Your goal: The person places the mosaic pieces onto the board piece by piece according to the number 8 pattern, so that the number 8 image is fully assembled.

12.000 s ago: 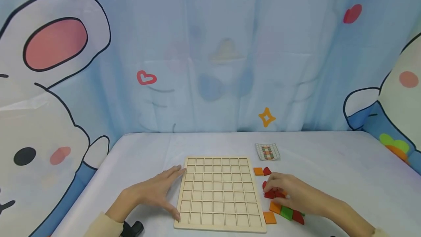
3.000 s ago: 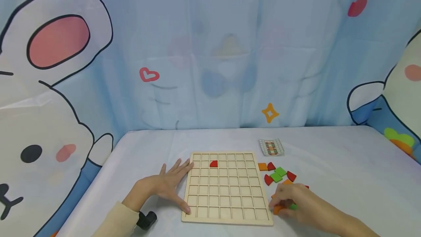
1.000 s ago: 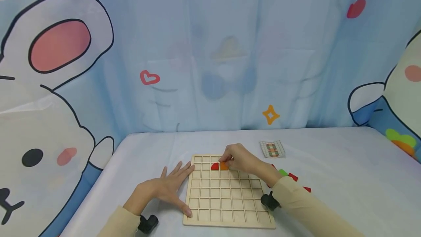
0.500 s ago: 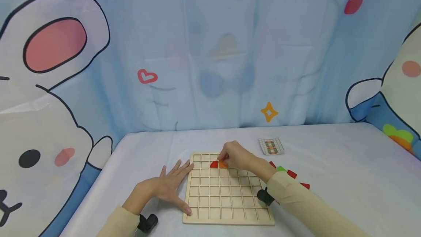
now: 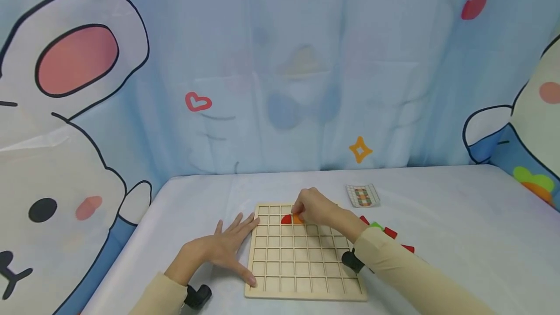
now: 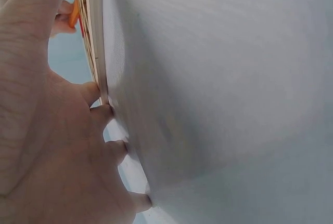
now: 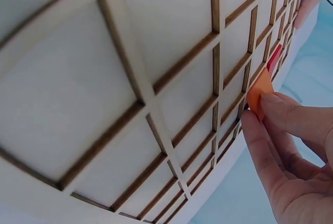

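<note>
A wooden grid board (image 5: 306, 270) lies flat on the white table. My left hand (image 5: 218, 248) is spread along its left side, with fingertips and thumb touching the edge. Between the thumb and fingers of my right hand (image 5: 318, 206) is an orange square tile (image 7: 259, 93), pinched and tilted at a cell in the second row from the far edge. Directly left of it, a red quarter-round tile (image 5: 286, 219) sits in its own cell. The left wrist view shows the left fingers (image 6: 99, 112) against the board's side.
Right of the board lie loose tiles, partly hidden by the right forearm: a green tile (image 5: 376, 226), a red tile (image 5: 390, 233) and another red tile (image 5: 408, 248). Behind them is a small pattern card (image 5: 363, 196). A printed blue curtain (image 5: 302, 111) hangs behind the table.
The red tile came into the grid between the first two frames. My right hand then carried the orange tile from the loose tiles to the board; lately it barely moves. The left hand stays.
</note>
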Motion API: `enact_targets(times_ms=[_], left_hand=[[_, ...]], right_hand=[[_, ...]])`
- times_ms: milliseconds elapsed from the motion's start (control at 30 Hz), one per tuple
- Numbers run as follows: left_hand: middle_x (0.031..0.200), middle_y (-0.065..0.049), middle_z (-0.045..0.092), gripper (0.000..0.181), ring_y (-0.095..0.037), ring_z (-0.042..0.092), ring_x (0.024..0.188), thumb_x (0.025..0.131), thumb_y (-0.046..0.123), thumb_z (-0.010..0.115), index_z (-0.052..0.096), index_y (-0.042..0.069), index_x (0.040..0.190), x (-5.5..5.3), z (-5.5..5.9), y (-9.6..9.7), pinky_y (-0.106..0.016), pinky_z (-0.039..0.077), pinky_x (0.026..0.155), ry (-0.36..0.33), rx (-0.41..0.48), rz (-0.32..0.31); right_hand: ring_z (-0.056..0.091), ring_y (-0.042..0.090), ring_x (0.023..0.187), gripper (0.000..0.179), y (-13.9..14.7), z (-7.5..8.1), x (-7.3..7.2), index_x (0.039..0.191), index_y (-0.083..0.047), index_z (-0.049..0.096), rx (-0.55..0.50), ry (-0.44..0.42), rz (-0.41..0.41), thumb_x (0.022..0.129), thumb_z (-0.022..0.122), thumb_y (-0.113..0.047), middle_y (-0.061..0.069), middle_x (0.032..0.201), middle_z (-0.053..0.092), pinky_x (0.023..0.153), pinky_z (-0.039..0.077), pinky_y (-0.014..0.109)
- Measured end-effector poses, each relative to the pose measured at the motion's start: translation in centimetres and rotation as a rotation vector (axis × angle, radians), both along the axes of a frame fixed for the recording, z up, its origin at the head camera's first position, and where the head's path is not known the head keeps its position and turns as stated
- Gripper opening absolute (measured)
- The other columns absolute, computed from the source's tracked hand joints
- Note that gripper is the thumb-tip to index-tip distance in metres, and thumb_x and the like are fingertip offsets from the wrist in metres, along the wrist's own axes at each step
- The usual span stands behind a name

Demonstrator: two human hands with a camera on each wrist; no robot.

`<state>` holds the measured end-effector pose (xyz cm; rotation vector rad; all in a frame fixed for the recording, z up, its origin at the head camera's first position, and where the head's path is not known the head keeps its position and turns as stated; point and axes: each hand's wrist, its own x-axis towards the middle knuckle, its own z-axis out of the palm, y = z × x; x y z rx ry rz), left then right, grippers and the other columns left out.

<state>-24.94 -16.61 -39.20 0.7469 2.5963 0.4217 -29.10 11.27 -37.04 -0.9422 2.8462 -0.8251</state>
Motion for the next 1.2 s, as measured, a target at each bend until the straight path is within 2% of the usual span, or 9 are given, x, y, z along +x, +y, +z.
enact_targets(times_ms=[367,600,767,867,1033,1200], left_hand=[[0.176,-0.009,0.004,0.134,-0.035,-0.004,0.161,0.073,0.058,0.091,0.008,0.016,0.170,0.1,0.1,0.2,-0.073,-0.003,0.121,0.018,-0.006,-0.001],[0.177,-0.008,0.004,0.134,-0.036,-0.003,0.161,0.074,0.058,0.091,0.008,0.016,0.170,0.4,0.0,0.1,-0.074,-0.002,0.120,0.008,-0.023,-0.007],[0.177,-0.008,0.005,0.133,-0.035,-0.002,0.162,0.074,0.058,0.091,0.009,0.016,0.170,0.3,0.0,0.2,-0.073,-0.001,0.121,0.023,-0.019,-0.003],[0.177,-0.007,0.005,0.134,-0.035,-0.002,0.162,0.073,0.058,0.092,0.009,0.017,0.170,0.4,-0.1,0.1,-0.073,-0.001,0.121,0.015,-0.017,0.003],[0.177,-0.008,0.005,0.134,-0.035,-0.002,0.162,0.073,0.057,0.092,0.009,0.017,0.170,0.5,0.0,0.2,-0.073,-0.002,0.121,0.008,-0.010,0.009],[0.176,-0.008,0.006,0.134,-0.035,-0.003,0.162,0.073,0.057,0.092,0.010,0.016,0.170,0.6,0.1,0.2,-0.072,-0.003,0.121,0.016,-0.004,0.008]], right_hand=[[0.075,0.033,0.098,0.020,-0.2,-0.2,-0.1,0.100,0.007,0.081,0.036,0.011,-0.049,0.084,0.076,0.018,0.015,0.096,0.079,0.082,0.063,0.035],[0.075,0.034,0.096,0.023,-0.5,-0.4,0.2,0.099,0.010,0.080,0.029,0.003,-0.027,0.081,0.074,0.022,0.017,0.094,0.078,0.080,0.063,0.037],[0.075,0.035,0.095,0.023,-0.6,-0.4,0.2,0.097,0.009,0.080,0.047,0.019,-0.061,0.081,0.073,0.024,0.016,0.092,0.078,0.081,0.063,0.038],[0.075,0.033,0.092,0.022,-0.4,-0.5,0.4,0.097,0.009,0.080,0.044,0.033,-0.047,0.081,0.074,0.023,0.017,0.092,0.078,0.079,0.063,0.036],[0.072,0.023,0.081,0.018,1.3,-0.1,1.3,0.098,0.008,0.079,-0.019,0.032,-0.025,0.083,0.076,0.018,0.017,0.097,0.076,0.072,0.062,0.030],[0.067,0.012,0.077,0.014,4.5,0.4,2.6,0.097,0.003,0.079,-0.039,0.065,0.008,0.086,0.077,0.011,0.012,0.098,0.076,0.068,0.058,0.025]])
